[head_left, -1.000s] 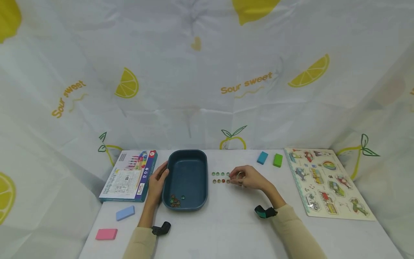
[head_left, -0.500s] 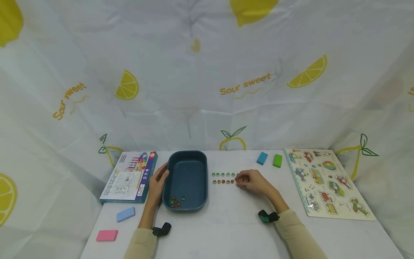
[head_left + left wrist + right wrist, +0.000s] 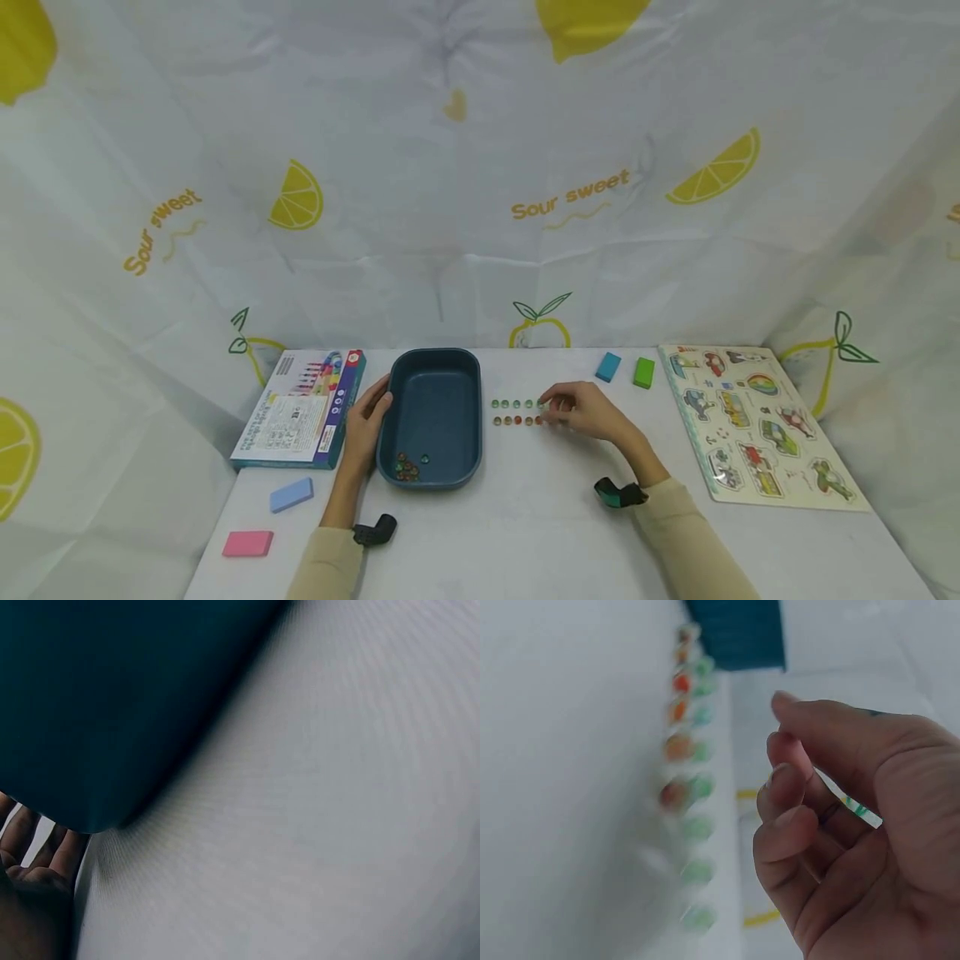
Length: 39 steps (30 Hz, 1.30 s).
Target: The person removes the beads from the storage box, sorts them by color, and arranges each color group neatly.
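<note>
My left hand (image 3: 363,429) rests against the left wall of a dark teal tray (image 3: 435,408), thumb and fingertips at its rim. In the left wrist view the tray wall (image 3: 112,712) hides those fingertips. Several brownish and green glass beads (image 3: 406,467) lie in the tray's front left corner. Right of it, a row of green beads (image 3: 517,404) runs behind a row of orange and red ones (image 3: 518,421). Over the rows' right part hovers my right hand (image 3: 585,410), hiding some beads. Its fingers (image 3: 784,832) are loosely bent, with no bead showing between thumb and fingertips.
A boxed set (image 3: 300,408) lies at the left, with a light blue block (image 3: 291,495) and a pink block (image 3: 247,544) in front. Blue (image 3: 608,367) and green (image 3: 644,372) blocks lie back right, beside a picture puzzle board (image 3: 757,425). A lemon-print curtain (image 3: 450,183) stands behind.
My right hand moved right along the rows, came down at the front row's right part, then rose slightly back and left. The orange row shows more beads. My left hand and the tray stayed put.
</note>
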Each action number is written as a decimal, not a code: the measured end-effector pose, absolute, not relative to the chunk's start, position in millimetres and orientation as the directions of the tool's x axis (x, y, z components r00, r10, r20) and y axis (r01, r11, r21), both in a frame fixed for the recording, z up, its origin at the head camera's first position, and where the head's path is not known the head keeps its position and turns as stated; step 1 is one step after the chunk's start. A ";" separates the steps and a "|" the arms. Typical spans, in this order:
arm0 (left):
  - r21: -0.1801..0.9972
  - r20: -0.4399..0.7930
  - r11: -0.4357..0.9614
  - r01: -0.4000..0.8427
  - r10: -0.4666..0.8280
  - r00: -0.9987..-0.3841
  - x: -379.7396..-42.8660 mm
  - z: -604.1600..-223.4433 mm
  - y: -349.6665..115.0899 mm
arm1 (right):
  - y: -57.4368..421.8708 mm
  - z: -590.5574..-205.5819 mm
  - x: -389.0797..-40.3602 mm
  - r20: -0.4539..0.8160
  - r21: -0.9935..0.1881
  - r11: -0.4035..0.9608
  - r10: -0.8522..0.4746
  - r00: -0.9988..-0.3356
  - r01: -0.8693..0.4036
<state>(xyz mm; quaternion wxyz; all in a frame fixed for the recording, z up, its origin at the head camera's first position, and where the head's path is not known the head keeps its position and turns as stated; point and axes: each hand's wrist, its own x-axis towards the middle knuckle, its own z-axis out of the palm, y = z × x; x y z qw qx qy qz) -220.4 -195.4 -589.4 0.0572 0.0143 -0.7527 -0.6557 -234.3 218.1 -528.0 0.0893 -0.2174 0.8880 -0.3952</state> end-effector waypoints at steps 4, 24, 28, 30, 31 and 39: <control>0.989 0.074 0.137 0.060 -0.099 -0.992 -220.8 -589.4 -196.4 | 180.9 -501.1 -240.8 0.025 -0.791 0.509 -0.527 -0.849 -0.339; 0.990 0.048 0.136 0.033 -0.104 -0.993 -220.9 -587.8 -195.4 | -16.0 -507.0 -271.1 -0.289 -0.747 0.464 -0.872 -0.396 -0.476; 0.990 0.063 0.135 0.048 -0.109 -0.992 -221.1 -589.5 -195.4 | -20.1 -513.1 -270.1 -0.306 -0.725 0.470 -0.874 -0.376 -0.503; 0.989 0.073 0.134 0.057 -0.113 -0.991 -221.9 -590.3 -195.6 | -20.9 -514.8 -269.9 -0.302 -0.706 0.467 -0.879 -0.370 -0.533; 0.990 0.075 0.131 0.060 -0.115 -0.991 -222.4 -590.5 -195.5 | -21.2 -515.6 -269.8 -0.301 -0.698 0.465 -0.881 -0.366 -0.544; 0.991 0.063 0.125 0.049 -0.113 -0.992 -222.7 -590.7 -195.3 | -21.5 -520.0 -267.9 -0.293 -0.652 0.472 -0.879 -0.377 -0.594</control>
